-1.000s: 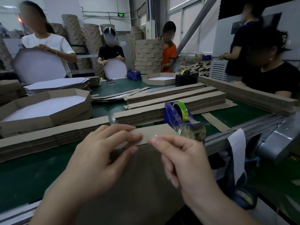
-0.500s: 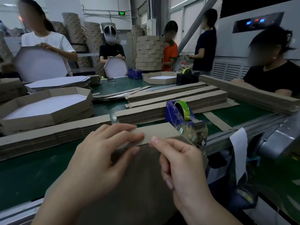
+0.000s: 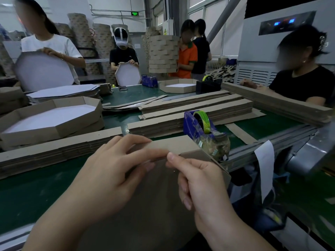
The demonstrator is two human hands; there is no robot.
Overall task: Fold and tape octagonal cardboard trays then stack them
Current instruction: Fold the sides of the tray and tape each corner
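Note:
A brown cardboard tray (image 3: 159,196) stands tilted against me at the near table edge, its underside facing the camera and its top wall folded over. My left hand (image 3: 108,171) grips that wall, fingers over the rim and thumb on the outer face. My right hand (image 3: 197,182) pinches the same wall beside it, thumb tip at the fold. A blue tape dispenser (image 3: 204,131) with a green-yellow roll sits just behind the tray's right corner. Finished trays with white bottoms (image 3: 52,118) are stacked at the left.
Stacks of flat cardboard strips (image 3: 195,109) cross the green table (image 3: 36,187). White octagonal sheets (image 3: 61,91) lie at the back left. Several people stand around the table; one carries a tall stack of trays (image 3: 163,53). A second dispenser (image 3: 208,85) and tray (image 3: 178,86) stand far back.
My hands have drawn slightly closer together on the tray's wall. In the background a person has lifted the tall stack of trays.

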